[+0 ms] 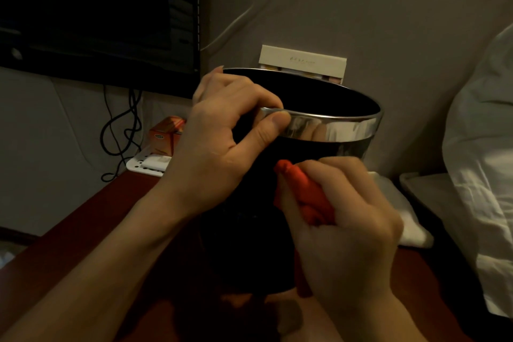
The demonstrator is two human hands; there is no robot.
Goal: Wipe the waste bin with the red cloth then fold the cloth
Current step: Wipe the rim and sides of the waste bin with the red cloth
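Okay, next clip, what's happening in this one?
A person is wiping a waste bin that stands on a dark red table. The left hand grips the bin's shiny metal rim, thumb outside and fingers over the edge, steadying it. The right hand holds a bunched red cloth against the bin's black side. The cloth is not yet folded.

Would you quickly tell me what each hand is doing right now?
Left hand: grips the bin rim.
Right hand: holds the bunched red cloth.

Black waste bin upright, chrome-rimmed, red cloth bunched against its side
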